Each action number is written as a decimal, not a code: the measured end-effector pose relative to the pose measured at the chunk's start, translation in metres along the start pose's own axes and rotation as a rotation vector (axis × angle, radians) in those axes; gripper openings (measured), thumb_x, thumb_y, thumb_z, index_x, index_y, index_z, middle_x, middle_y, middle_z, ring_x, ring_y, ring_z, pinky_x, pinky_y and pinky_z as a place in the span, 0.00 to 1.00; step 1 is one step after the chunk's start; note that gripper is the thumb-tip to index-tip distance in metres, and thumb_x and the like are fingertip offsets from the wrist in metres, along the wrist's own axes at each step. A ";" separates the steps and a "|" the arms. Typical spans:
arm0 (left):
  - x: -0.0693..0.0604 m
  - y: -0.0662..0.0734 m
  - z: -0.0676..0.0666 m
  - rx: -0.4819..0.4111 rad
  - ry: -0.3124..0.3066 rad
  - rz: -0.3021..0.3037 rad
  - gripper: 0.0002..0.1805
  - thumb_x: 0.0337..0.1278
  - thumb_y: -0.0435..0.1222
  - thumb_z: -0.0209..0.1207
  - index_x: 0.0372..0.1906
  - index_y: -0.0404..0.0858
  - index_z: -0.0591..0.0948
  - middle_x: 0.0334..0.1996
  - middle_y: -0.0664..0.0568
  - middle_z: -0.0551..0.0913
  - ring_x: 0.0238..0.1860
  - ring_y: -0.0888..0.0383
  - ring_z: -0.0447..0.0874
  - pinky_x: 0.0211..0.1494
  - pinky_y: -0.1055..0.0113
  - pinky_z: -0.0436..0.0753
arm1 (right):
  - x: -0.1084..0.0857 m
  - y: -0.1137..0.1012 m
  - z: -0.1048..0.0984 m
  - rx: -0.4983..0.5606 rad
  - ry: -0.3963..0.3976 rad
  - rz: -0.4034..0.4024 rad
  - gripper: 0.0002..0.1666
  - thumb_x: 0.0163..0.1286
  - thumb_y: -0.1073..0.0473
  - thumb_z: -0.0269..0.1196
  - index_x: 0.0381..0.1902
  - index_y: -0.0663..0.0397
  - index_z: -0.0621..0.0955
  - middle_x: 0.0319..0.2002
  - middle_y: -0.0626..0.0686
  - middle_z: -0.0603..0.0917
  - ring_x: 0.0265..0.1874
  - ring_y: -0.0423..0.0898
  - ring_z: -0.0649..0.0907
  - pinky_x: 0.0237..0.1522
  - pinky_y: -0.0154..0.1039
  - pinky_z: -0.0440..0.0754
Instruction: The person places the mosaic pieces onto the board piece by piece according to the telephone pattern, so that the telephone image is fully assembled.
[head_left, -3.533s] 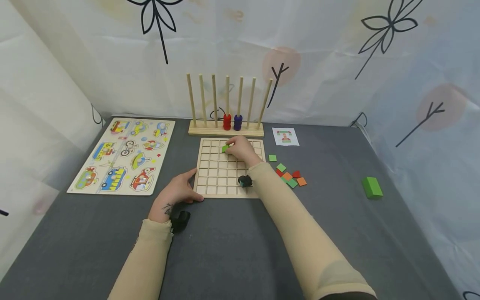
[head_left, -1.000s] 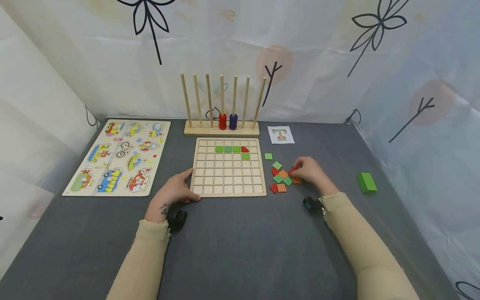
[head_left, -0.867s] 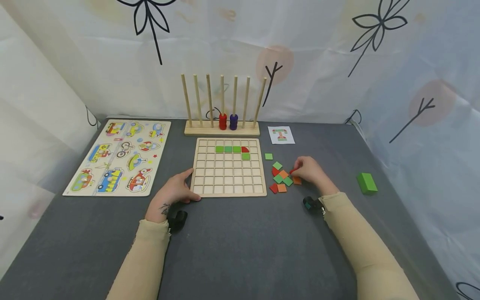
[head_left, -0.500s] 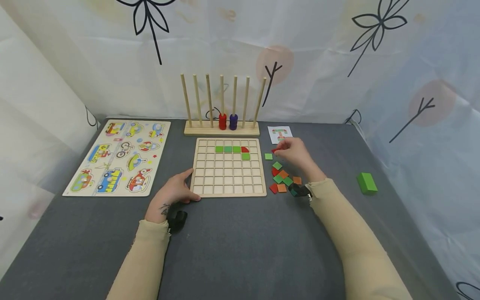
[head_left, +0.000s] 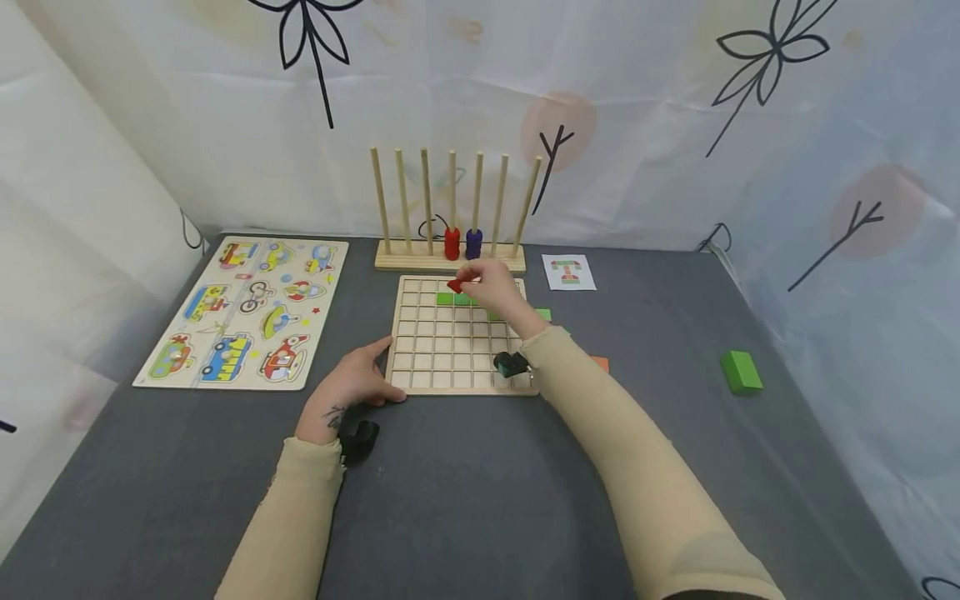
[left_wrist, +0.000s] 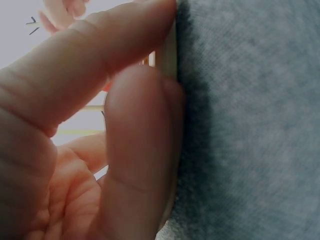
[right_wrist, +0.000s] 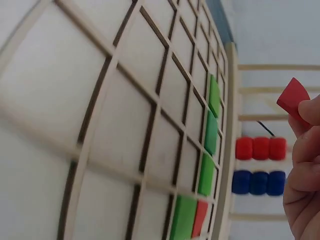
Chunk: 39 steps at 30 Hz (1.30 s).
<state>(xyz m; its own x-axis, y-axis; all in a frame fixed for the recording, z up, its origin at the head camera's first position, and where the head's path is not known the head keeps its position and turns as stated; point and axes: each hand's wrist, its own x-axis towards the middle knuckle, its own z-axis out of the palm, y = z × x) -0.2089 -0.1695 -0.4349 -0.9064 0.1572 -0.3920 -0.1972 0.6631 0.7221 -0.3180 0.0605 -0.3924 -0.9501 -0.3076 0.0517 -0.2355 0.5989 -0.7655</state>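
My right hand (head_left: 492,292) pinches a red tile (head_left: 454,285) between thumb and finger, above the top rows of the wooden grid board (head_left: 424,343). In the right wrist view that red tile (right_wrist: 292,97) is tilted and clear of the board. Green tiles (head_left: 445,299) lie in a row in the grid below the hand; a red tile (right_wrist: 200,218) sits at the row's end, and one more green tile (right_wrist: 183,218) lies beside it. At the board's left edge and lower left corner, my left hand (head_left: 347,389) rests with thumb and forefinger spread.
A pegged stand (head_left: 405,260) with red and blue beads rises behind the board. A picture puzzle (head_left: 247,325) lies left. On the right are a pattern card (head_left: 568,272), a green block (head_left: 742,372) and loose tiles, mostly hidden by my right forearm.
My right hand took a red tile from the loose pile, carried it past the pattern card, and moved left over the board. The left hand keeps its place at the board's edge.
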 end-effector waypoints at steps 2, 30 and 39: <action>0.000 0.000 0.000 -0.004 -0.006 0.001 0.56 0.36 0.35 0.72 0.73 0.40 0.51 0.19 0.47 0.77 0.17 0.57 0.75 0.26 0.64 0.75 | 0.007 -0.003 0.011 -0.049 -0.028 -0.003 0.10 0.64 0.64 0.57 0.42 0.55 0.82 0.43 0.53 0.82 0.39 0.45 0.77 0.37 0.36 0.74; -0.003 0.004 0.000 -0.005 -0.001 0.001 0.57 0.34 0.34 0.72 0.72 0.40 0.52 0.16 0.49 0.75 0.15 0.57 0.75 0.25 0.64 0.74 | 0.031 -0.017 0.057 -0.435 -0.109 0.001 0.17 0.67 0.65 0.52 0.46 0.46 0.83 0.49 0.45 0.82 0.48 0.43 0.80 0.49 0.40 0.75; -0.003 0.003 0.000 -0.009 0.000 -0.004 0.57 0.35 0.35 0.72 0.73 0.40 0.51 0.17 0.49 0.76 0.16 0.57 0.75 0.25 0.64 0.74 | 0.032 -0.020 0.060 -0.479 -0.128 0.001 0.18 0.67 0.65 0.51 0.47 0.45 0.83 0.50 0.46 0.81 0.49 0.44 0.79 0.49 0.41 0.76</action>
<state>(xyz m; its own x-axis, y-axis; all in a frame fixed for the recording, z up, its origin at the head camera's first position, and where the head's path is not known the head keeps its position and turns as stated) -0.2072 -0.1685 -0.4318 -0.9057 0.1545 -0.3948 -0.2042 0.6572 0.7255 -0.3315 -0.0056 -0.4135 -0.9246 -0.3774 -0.0513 -0.3308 0.8626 -0.3828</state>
